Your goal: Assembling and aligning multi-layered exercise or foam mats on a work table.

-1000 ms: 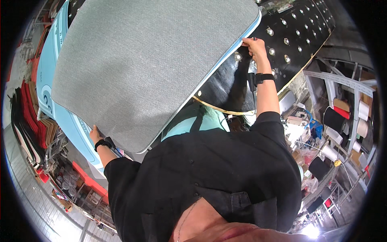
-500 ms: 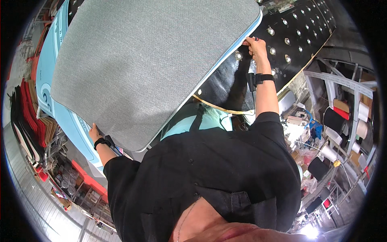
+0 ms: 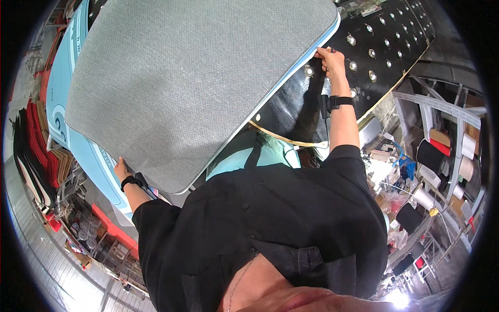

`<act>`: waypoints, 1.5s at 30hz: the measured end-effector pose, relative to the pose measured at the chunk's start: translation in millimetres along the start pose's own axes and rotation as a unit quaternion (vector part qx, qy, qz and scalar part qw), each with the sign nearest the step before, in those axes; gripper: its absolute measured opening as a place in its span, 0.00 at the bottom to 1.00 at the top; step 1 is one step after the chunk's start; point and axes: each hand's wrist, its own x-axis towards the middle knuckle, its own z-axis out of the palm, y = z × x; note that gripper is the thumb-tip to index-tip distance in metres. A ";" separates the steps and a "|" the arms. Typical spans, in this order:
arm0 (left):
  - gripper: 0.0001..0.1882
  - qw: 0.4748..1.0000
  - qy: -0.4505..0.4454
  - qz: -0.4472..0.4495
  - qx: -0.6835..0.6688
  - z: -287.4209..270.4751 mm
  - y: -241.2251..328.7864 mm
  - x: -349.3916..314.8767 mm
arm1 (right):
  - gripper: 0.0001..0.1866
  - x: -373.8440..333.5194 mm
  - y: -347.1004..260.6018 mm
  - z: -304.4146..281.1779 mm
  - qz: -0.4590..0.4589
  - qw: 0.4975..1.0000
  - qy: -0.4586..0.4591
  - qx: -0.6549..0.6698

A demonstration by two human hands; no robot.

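Note:
A large grey textured mat (image 3: 192, 78) with rounded corners and a thin blue and white edge spreads out in front of me. My right hand (image 3: 332, 61) pinches its right edge between thumb and fingers. At the near left edge, my left hand (image 3: 121, 170) grips the same mat, its fingers partly hidden. Light blue printed sheeting (image 3: 67, 99) shows beneath the mat on the left. Under the right side lies a black table surface (image 3: 387, 54) dotted with round shiny metal studs.
Rolls of material (image 3: 431, 156) stand on a metal rack at the right, near a cluttered worktop (image 3: 382, 161). Red, black and tan strips (image 3: 44, 151) hang in a bundle at the left. The black table has a yellowish edge (image 3: 291, 140).
The mat's right edge has shifted very slightly to the right, and my right hand with it. Both hands keep their hold on the mat.

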 end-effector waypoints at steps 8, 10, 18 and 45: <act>0.25 0.999 0.025 0.002 0.028 5.6 4.9 -6.8 | 0.05 -3.1 3.6 1.7 0.003 0.998 0.032 0.056; 0.23 0.999 0.021 -0.002 0.032 7.1 2.6 -4.9 | 0.06 -3.7 4.5 -3.0 0.005 0.998 0.027 0.056; 0.20 0.870 0.198 0.350 0.285 -107.6 79.4 79.3 | 0.06 -112.0 22.0 55.4 0.090 0.988 -0.126 0.013; 0.14 0.780 -0.514 -0.156 -0.321 204.5 -64.7 -344.1 | 0.13 -200.0 64.9 100.5 -0.090 0.855 -0.357 -0.365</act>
